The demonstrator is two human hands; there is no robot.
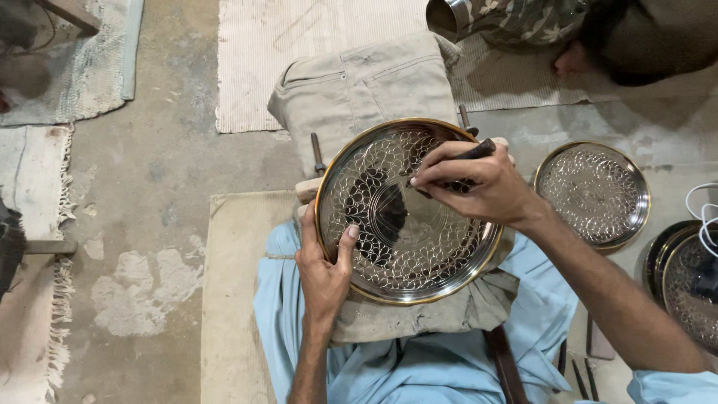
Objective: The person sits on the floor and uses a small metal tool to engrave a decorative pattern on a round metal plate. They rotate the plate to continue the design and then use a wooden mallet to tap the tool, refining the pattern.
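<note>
Plate: A round engraved metal plate (407,213) with a brass-coloured rim rests face up on a padded support covered in beige cloth (366,86), over the lap of a seated person in light blue clothing (419,366). Its leaf pattern is cut around most of the ring.

Tool: A dark engraving tool (467,157) lies with its long axis running from upper right down to lower left, tip on the plate's upper middle, butt pointing up and away to the right.

Right hand: The right hand (479,183) has its fingers closed around the tool, resting on the plate's upper right part.

Left hand: The left hand (325,265) clamps the plate's lower left rim, thumb on the face and fingers curled beneath.

Edges: The plate overhangs the cloth pad on its lower side; two thin rods (317,153) stick out beside its upper left and top rim.

Open room: Bare concrete floor (149,202) lies to the left, between fringed mats (37,187); a striped mat (299,45) lies beyond.

Other plates: A second engraved plate (594,194) lies flat on the floor just right of the working arm, holding nothing; more stacked plates (688,288) sit at the right edge, near a white cable (703,213).

Nearby: Another person (598,30) in patterned cloth sits at the top right, beside a metal vessel (447,16).
</note>
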